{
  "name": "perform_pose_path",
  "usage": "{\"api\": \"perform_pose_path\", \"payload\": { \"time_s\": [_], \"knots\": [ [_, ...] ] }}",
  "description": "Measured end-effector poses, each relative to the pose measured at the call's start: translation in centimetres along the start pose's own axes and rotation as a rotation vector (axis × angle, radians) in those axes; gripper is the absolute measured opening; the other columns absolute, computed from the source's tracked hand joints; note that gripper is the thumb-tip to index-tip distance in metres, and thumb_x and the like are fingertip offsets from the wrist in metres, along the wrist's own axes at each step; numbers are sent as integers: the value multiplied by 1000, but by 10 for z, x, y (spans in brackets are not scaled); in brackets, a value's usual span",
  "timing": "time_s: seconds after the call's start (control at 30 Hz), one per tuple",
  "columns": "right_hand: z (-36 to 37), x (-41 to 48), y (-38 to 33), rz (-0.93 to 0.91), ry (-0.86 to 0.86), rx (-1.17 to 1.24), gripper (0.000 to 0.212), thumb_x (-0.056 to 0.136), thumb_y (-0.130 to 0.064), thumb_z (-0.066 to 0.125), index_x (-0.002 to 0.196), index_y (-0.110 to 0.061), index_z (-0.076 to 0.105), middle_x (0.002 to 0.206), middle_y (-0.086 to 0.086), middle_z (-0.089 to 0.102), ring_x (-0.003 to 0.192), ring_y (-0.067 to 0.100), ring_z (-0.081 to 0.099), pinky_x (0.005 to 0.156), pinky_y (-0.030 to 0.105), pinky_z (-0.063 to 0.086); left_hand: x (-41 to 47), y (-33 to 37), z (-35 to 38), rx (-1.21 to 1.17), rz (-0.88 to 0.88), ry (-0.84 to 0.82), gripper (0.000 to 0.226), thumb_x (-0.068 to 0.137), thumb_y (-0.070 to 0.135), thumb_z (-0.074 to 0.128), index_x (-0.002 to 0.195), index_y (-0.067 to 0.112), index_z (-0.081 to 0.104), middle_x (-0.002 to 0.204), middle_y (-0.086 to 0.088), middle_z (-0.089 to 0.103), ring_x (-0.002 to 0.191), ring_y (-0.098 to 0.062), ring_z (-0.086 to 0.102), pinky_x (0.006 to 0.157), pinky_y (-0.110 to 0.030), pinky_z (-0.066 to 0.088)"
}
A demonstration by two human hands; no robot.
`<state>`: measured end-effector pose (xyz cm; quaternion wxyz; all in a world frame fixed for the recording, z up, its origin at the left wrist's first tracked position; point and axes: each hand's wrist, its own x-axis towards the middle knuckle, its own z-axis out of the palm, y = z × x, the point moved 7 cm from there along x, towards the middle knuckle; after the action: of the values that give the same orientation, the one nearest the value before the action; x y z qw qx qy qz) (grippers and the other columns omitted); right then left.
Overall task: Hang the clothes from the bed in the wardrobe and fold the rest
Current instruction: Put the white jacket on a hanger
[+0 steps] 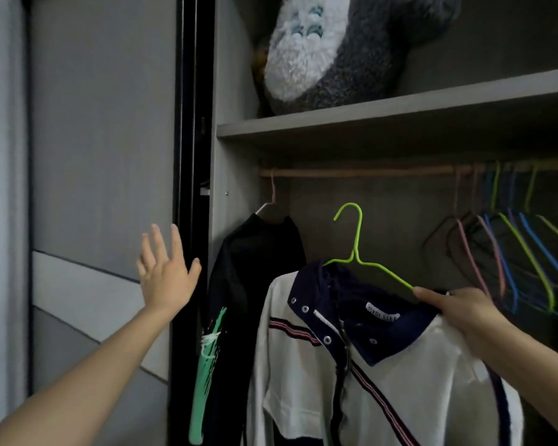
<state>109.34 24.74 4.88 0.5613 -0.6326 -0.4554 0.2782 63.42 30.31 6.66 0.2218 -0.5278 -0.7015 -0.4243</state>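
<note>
The left hand (pixel 165 278) is spread, holding nothing. The right hand (pixel 458 309) pinches the green wire hanger (pixel 355 259) by its shoulder, carrying the white hooded jacket (pixel 416 375) below the wooden rail (pixel 368 172). Soft and light, it may slide on thin wire; gripping nearer the hook (pixel 351 204) looks steadier.

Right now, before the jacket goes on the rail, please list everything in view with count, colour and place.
plush toy: one, grey and white, top shelf
rail: one, light wood, under the shelf
black garment: one, black with green print, rail's left end
empty hangers: many, pink, blue, green, rail's right end
green hanger: one, lime, below the rail, unhooked
white jacket: one, white and navy, on the green hanger
left hand: one, open, raised left of the black garment
right hand: one, grips the green hanger's arm
</note>
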Motion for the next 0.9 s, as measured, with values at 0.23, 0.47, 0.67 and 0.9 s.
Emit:
{"api": "perform_pose_path", "payload": {
  "time_s": [0.23,0.47,0.67,0.9],
  "knots": [
    [44,17,-56,71,167,201,29,76,-19,77,82,5,62,75,19,64,58,30,61,58,37,53,79,-27,40,-98,172,8,81,90,38,55,150,10,10,157,-18,1,143,-39,-3,112,-57,5],
    [137,37,-130,-9,181,268,21,74,-10,77,88,-3,64,78,14,63,59,23,59,41,27,47,88,-81,105,-332,73,-90,120,63,89,-9,149,9,13,156,-19,10,142,-42,9,109,-59,14],
    [192,76,-165,-44,339,238,45,73,-3,76,110,6,53,97,19,59,90,30,62,80,38,52,96,-76,120,-461,111,-97,104,79,82,6,145,4,29,150,-26,23,136,-50,20,100,-67,22],
    [253,112,-175,-69,352,160,23,80,-8,69,82,0,48,71,9,48,81,27,55,87,41,49,95,-76,117,-473,138,-92,100,82,79,8,142,3,35,147,-28,29,132,-53,26,96,-69,26]
  ]
}}
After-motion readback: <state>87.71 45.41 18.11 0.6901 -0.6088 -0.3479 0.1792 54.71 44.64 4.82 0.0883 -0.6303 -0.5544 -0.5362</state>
